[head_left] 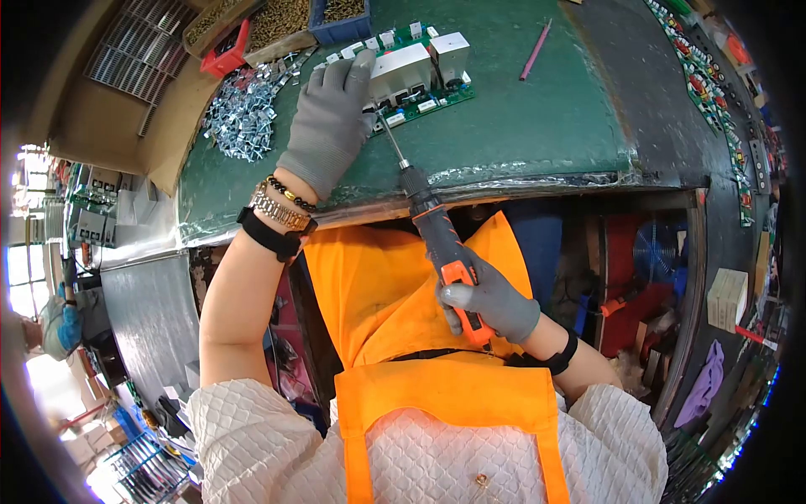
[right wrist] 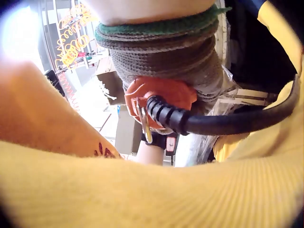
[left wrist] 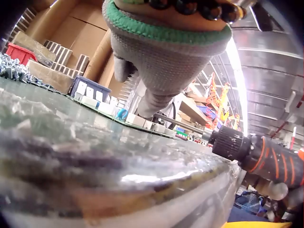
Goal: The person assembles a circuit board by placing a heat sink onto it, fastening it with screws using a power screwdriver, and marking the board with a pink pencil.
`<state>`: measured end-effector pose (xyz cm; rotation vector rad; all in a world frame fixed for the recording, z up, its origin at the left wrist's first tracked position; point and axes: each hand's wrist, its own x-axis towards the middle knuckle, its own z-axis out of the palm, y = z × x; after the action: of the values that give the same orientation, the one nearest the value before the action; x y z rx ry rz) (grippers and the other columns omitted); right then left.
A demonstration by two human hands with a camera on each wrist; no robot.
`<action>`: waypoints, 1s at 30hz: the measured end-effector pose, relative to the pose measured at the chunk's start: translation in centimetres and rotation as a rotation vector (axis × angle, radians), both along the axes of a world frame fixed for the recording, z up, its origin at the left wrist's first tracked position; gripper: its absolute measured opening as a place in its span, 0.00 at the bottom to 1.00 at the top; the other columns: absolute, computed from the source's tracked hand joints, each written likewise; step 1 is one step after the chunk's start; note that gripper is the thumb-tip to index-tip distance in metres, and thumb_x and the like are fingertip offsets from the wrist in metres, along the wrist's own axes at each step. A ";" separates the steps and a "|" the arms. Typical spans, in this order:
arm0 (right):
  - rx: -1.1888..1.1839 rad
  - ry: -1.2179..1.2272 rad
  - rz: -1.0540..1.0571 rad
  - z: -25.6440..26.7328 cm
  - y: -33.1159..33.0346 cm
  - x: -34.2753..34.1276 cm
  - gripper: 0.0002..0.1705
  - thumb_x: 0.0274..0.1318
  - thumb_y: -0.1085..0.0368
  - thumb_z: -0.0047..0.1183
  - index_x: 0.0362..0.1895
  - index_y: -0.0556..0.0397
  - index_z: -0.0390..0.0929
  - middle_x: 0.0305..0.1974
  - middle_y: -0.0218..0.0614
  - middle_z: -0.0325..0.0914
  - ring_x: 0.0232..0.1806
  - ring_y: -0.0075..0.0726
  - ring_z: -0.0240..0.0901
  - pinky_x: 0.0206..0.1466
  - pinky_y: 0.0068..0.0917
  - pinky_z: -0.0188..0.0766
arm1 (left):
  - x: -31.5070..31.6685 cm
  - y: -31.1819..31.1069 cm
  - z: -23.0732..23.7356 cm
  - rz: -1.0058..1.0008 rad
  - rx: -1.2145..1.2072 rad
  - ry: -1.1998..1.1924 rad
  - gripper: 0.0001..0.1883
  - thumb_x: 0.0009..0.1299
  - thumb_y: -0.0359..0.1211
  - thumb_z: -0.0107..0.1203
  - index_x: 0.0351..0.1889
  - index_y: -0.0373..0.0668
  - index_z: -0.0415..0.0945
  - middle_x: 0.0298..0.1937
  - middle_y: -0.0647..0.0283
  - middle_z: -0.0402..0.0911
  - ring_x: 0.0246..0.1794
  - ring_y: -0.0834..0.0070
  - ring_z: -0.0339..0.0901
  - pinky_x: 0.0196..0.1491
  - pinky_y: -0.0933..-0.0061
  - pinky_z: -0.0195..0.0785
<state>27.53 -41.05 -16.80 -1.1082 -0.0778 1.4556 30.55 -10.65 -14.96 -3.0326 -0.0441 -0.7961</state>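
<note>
A green circuit board (head_left: 432,102) with silvery heat sinks (head_left: 403,70) lies on the green table. The gloved left hand (head_left: 329,126) is over its left end, fingers bent down at the board; what the fingertips touch is hidden. In the left wrist view that hand (left wrist: 159,71) reaches down beside the driver's thin shaft (left wrist: 185,124). The gloved right hand (head_left: 491,301) grips a black and orange electric screwdriver (head_left: 441,231), whose bit meets the board's near left edge. The right wrist view shows the right hand (right wrist: 166,57) round the tool's orange end (right wrist: 164,95), with its black cable.
A pile of small metal parts (head_left: 242,118) lies left of the board. Behind it stand a red bin (head_left: 225,57), a blue bin (head_left: 339,23) and trays of screws (head_left: 281,29). A pink pen (head_left: 536,52) lies at the right, with a row of circuit boards (head_left: 714,92) beyond.
</note>
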 end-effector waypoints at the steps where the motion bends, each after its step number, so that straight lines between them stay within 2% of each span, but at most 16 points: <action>1: 0.019 -0.004 0.000 -0.1 0.0 0.0 0.38 0.54 0.63 0.59 0.66 0.50 0.54 0.32 0.32 0.68 0.25 0.26 0.71 0.28 0.29 0.75 | 0.0 0.1 0.0 0.002 0.001 0.007 0.45 0.50 0.30 0.70 0.69 0.45 0.61 0.54 0.49 0.72 0.53 0.48 0.72 0.55 0.53 0.71; 14: 0.010 0.023 -0.010 -0.1 0.0 -0.1 0.41 0.54 0.61 0.60 0.68 0.50 0.53 0.32 0.32 0.70 0.24 0.26 0.72 0.28 0.27 0.75 | -0.2 -0.5 0.7 0.008 -0.028 0.025 0.44 0.51 0.29 0.69 0.68 0.44 0.61 0.54 0.48 0.72 0.54 0.49 0.72 0.56 0.55 0.70; 17: 0.052 0.029 -0.037 -0.3 0.0 -0.1 0.40 0.53 0.61 0.60 0.67 0.51 0.54 0.32 0.32 0.70 0.24 0.26 0.72 0.28 0.27 0.75 | -0.5 -0.1 1.5 -0.026 -0.033 0.049 0.40 0.55 0.30 0.66 0.67 0.44 0.62 0.56 0.53 0.72 0.56 0.52 0.71 0.57 0.56 0.69; 19: 0.021 0.004 -0.008 0.0 0.1 0.0 0.39 0.53 0.62 0.60 0.66 0.51 0.54 0.32 0.32 0.70 0.24 0.26 0.72 0.28 0.27 0.75 | -0.8 0.4 2.3 -0.091 -0.056 0.143 0.38 0.56 0.27 0.64 0.67 0.42 0.62 0.55 0.50 0.72 0.55 0.50 0.71 0.57 0.55 0.71; 22: 0.048 0.044 -0.018 0.1 0.1 0.0 0.39 0.53 0.62 0.60 0.66 0.51 0.55 0.32 0.33 0.70 0.25 0.26 0.72 0.28 0.28 0.75 | -0.5 1.4 2.4 -0.171 -0.064 0.155 0.37 0.57 0.23 0.60 0.68 0.41 0.61 0.55 0.48 0.72 0.54 0.48 0.72 0.55 0.56 0.73; 30: 0.035 0.055 -0.004 0.5 0.3 0.1 0.39 0.51 0.64 0.61 0.65 0.53 0.55 0.33 0.33 0.70 0.25 0.26 0.71 0.29 0.28 0.75 | -0.3 1.3 1.7 -0.147 -0.016 0.092 0.38 0.58 0.22 0.58 0.68 0.42 0.60 0.53 0.48 0.72 0.52 0.48 0.73 0.53 0.56 0.74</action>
<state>27.60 -40.71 -16.26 -1.0389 -0.0620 1.4750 30.26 -9.31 -13.22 -3.1120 0.1750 -0.6646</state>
